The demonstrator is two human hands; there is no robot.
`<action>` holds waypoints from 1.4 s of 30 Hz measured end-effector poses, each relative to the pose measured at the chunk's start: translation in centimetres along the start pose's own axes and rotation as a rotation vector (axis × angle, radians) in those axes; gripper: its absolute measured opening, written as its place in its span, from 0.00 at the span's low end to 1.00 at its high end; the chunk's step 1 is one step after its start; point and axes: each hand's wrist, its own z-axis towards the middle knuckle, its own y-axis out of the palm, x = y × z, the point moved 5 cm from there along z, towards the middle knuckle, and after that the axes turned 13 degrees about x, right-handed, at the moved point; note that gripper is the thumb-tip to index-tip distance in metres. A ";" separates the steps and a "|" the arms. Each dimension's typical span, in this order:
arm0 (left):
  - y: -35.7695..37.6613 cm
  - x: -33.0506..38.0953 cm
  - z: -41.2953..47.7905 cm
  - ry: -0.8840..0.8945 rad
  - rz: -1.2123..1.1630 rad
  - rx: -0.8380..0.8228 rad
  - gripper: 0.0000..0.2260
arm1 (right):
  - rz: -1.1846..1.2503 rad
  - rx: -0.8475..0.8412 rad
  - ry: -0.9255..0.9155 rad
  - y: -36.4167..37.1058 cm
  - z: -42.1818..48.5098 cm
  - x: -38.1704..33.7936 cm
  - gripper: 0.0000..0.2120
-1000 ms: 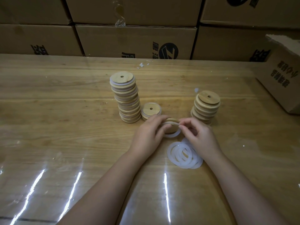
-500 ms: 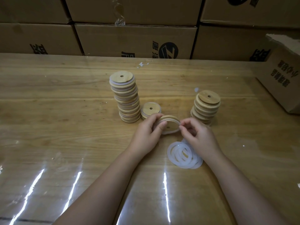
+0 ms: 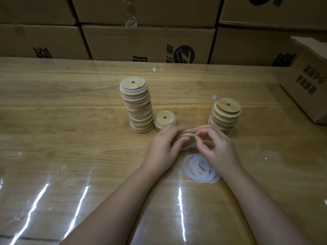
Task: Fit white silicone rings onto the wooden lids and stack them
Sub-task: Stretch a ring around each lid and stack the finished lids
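Lid (image 3: 188, 133) half hidden between left hand (image 3: 164, 147) and right hand (image 3: 218, 147), both pinching it; ring (image 3: 188, 147) mostly covered below

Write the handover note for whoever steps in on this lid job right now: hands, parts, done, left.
Hands: left hand and right hand both grip one lid, fitting a white ring onto it; whether it is fully seated cannot be told.
Parts: loose rings lie by the right wrist; bare lids are stacked at the right.
Done: tall stack of ringed lids, with a short stack beside it.
Left: finish this lid, stack it, then ring the bare lids.
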 end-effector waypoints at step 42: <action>0.3 -1.0 -0.1 -0.060 -0.015 0.043 0.13 | 0.222 -0.041 0.352 0.7 -0.7 1.9 0.15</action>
